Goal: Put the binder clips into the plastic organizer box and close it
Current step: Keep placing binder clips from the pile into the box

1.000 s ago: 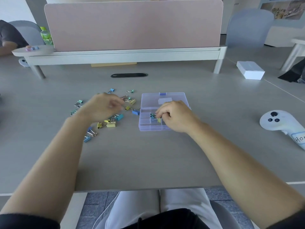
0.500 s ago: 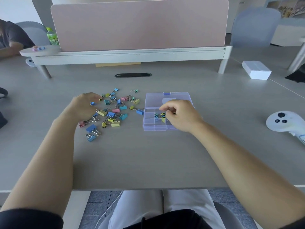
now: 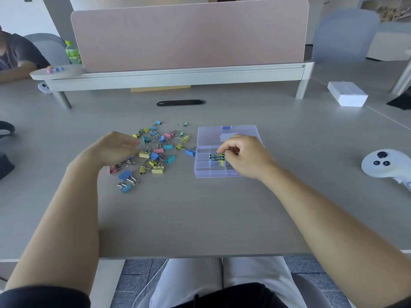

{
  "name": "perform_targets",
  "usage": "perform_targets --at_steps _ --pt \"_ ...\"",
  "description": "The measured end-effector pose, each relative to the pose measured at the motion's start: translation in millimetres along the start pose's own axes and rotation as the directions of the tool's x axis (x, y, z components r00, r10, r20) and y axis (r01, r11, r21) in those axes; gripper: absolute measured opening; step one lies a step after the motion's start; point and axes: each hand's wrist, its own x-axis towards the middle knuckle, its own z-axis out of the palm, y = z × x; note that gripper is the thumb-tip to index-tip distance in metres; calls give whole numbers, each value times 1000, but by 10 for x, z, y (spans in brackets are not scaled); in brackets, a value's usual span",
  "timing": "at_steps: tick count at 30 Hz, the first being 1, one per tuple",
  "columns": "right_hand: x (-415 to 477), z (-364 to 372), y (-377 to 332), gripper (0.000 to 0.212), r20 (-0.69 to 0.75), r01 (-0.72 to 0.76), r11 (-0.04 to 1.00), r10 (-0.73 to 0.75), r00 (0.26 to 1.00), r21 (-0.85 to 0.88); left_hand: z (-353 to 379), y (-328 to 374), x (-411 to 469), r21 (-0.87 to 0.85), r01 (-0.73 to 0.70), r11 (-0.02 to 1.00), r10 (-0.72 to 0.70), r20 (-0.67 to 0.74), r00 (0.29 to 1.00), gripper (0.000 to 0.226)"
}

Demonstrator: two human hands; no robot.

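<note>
A clear purple organizer box (image 3: 206,168) lies open on the grey table, its lid (image 3: 209,135) folded flat behind it. Several small binder clips (image 3: 215,157) sit in one middle compartment. My right hand (image 3: 246,158) rests over the box, fingertips pinched together right at those clips; what they hold is mostly hidden. Left of the box lies a loose pile of coloured binder clips (image 3: 155,150) in blue, yellow, pink and teal. My left hand (image 3: 113,147) hovers at the pile's left edge, blurred, fingers curled toward the clips.
A white controller (image 3: 382,163) lies at the right, a white carton (image 3: 347,94) at the far right. A black cable slot (image 3: 181,102) and a pink divider (image 3: 189,34) stand behind. Another person's arm (image 3: 15,72) rests at the far left. The table's front edge (image 3: 200,255) is near my lap.
My left hand has drawn back left off the pile, uncovering the clips. My right hand stayed over the box, its fingertips shifting slightly inside the compartment.
</note>
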Motion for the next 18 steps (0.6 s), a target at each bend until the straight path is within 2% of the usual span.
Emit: perform_targets --at_steps 4,7,13,18 --pt "-11 -7 -18 28 1 1 1000 -1 1000 -2 32 91 -51 -28 -72 997 71 -28 997 25" --pt "-9 -12 -21 28 1 -4 1000 4 1000 -5 56 210 -109 -52 -117 992 119 42 992 22" --pt "-9 -13 -20 28 4 -11 1000 11 1000 -3 154 289 -132 174 -88 981 72 98 993 25" --pt "0 4 -5 29 5 -5 1000 5 1000 -6 168 334 -164 190 -84 978 69 85 994 17"
